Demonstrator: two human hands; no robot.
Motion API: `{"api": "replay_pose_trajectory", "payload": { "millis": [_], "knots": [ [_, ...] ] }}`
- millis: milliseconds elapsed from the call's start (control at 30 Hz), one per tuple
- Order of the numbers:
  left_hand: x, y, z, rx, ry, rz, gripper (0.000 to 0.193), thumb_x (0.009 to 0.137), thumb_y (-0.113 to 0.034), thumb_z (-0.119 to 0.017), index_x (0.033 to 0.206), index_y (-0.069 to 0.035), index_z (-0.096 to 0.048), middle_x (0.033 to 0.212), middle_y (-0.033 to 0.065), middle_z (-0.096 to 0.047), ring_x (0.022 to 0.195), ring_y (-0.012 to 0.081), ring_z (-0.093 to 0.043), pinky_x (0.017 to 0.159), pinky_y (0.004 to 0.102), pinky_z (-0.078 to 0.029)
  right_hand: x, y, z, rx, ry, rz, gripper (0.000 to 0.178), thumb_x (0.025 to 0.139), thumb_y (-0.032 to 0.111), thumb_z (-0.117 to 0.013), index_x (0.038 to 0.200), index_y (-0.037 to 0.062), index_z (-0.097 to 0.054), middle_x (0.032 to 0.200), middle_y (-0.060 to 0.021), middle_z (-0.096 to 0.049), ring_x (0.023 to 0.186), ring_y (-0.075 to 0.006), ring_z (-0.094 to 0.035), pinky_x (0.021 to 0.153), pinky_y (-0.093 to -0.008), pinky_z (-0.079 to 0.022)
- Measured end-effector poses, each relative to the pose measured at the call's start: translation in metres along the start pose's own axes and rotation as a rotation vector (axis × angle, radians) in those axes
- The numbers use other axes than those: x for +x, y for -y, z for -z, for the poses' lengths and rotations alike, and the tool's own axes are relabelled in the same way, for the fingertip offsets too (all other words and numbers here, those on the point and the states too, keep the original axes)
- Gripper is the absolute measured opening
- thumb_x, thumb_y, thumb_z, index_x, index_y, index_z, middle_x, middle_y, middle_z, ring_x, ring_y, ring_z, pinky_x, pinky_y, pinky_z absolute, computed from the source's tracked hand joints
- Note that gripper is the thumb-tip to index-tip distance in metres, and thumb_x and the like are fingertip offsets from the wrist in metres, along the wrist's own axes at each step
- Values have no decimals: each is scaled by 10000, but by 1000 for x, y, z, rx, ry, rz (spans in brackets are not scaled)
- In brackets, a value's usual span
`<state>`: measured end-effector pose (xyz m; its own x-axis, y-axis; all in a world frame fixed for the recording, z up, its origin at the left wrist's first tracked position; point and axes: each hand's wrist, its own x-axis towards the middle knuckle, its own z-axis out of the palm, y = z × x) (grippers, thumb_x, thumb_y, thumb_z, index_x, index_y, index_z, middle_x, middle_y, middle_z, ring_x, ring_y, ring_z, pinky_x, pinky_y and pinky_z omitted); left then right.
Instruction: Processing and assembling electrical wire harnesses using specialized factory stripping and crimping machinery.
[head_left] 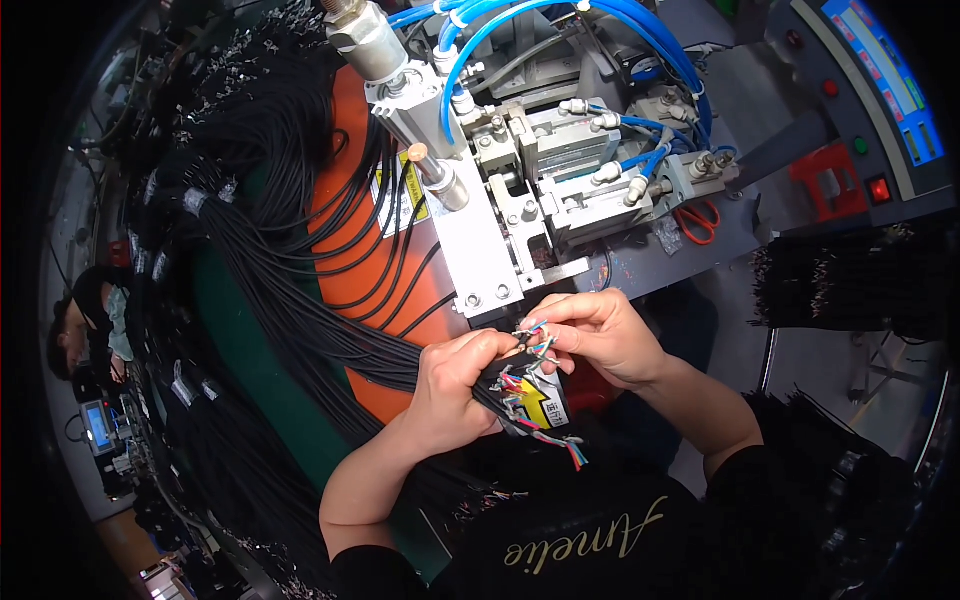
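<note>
My left hand [452,388] is closed around the end of a black cable, just in front of the machine. My right hand [612,340] pinches the thin coloured wires [543,342] that fan out of that cable's end, in red, blue, green and white. Beneath my hands, more cable ends with stripped coloured wires [518,392] lie over a yellow and white label. A thick bundle of black cables [355,345] runs from the upper left to my left hand. My fingers hide part of the cable end.
Directly ahead stands a metal machine [480,240] with pneumatic cylinders and blue air hoses [690,70]. Red-handled scissors [698,224] lie right of it. A control panel [880,90] is at the upper right. More cables hang at the right, and a person [90,330] is at the far left.
</note>
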<state>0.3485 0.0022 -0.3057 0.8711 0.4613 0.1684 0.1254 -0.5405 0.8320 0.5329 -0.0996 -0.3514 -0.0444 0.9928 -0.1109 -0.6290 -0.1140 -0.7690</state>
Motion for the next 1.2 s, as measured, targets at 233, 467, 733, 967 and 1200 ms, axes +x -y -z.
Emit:
{"api": "replay_pose_trajectory", "payload": {
  "millis": [233,467,733,967,1200],
  "knots": [
    [1,6,6,-82,148,26,334,650,-34,-738,963,-25,-621,793,95,-652,695,277,-666,625,337,-510,2,9,1,-487,23,225,141,899,7,-633,1022,-47,-676,953,-106,-663,669,-134,-647,526,-236,-481],
    [-10,-11,-12,517,23,-105,480,612,-43,-693,1085,3,-629,849,86,-592,688,262,-603,627,350,-485,-1,20,-15,-1480,-72,535,70,799,31,-686,844,7,-638,809,-83,-602,564,-221,-605,491,-320,-473],
    [-11,-11,-7,521,46,-97,616,585,-30,-687,1192,43,-604,963,99,-559,826,257,-588,698,364,-486,-1,7,-9,-1546,-142,527,88,788,46,-683,842,24,-617,784,-77,-571,551,-256,-585,502,-347,-476],
    [-8,-14,-6,511,88,-61,600,603,-8,-678,1197,39,-608,925,87,-540,786,251,-567,685,363,-482,0,0,-5,-1525,-165,566,115,778,56,-699,850,20,-617,798,-79,-576,573,-248,-595,527,-337,-488],
    [-2,-15,-6,633,145,-143,479,715,-44,-626,1188,29,-618,866,73,-502,750,231,-549,649,353,-472,-1,16,-16,-1676,-52,461,116,774,77,-687,843,14,-618,774,-80,-569,583,-254,-606,511,-353,-475]
  ]
}}
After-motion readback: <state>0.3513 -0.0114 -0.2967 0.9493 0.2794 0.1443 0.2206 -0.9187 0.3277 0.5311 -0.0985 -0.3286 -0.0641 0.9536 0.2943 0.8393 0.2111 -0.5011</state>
